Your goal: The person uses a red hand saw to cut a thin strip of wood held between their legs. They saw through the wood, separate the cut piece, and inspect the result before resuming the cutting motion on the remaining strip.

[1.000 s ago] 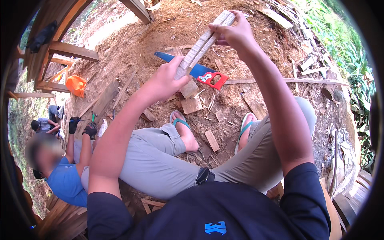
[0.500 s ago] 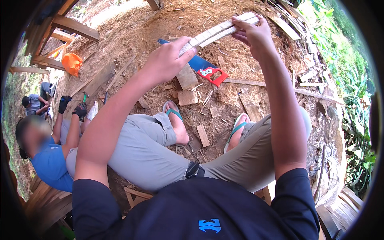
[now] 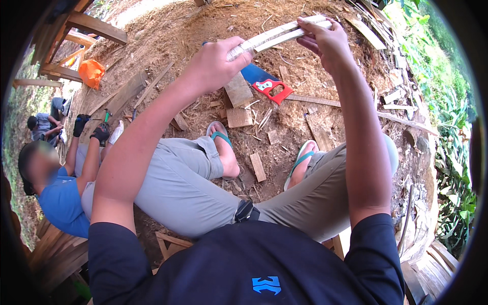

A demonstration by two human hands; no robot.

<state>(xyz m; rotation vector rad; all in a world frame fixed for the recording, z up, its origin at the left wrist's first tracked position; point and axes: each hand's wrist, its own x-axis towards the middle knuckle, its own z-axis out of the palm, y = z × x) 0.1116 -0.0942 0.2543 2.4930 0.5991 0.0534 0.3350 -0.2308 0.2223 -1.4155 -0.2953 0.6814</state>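
Two pale, slim wooden strips (image 3: 277, 35) lie side by side, held up in front of me at arm's length. Around their left end my left hand (image 3: 216, 65) is closed. My right hand (image 3: 321, 40) pinches the other end between thumb and fingers. Below the strips, on the ground, lies a hand saw (image 3: 269, 87) with a blue blade and a red handle; my left hand hides part of the blade. Next to the saw are short wooden blocks (image 3: 238, 94), one resting against another.
A co-worker (image 3: 63, 188) in a blue shirt and dark gloves sits at my left; another person (image 3: 46, 127) is farther off. An orange bag (image 3: 92, 74) hangs by a wooden frame (image 3: 96, 28). A long thin slat (image 3: 315, 100) and wood scraps (image 3: 257, 167) litter the sawdust-covered ground.
Both hands keep hold of the strips, which have tilted slightly and shifted a little. The view has moved slightly, and the co-worker's gloved hands have shifted a little.
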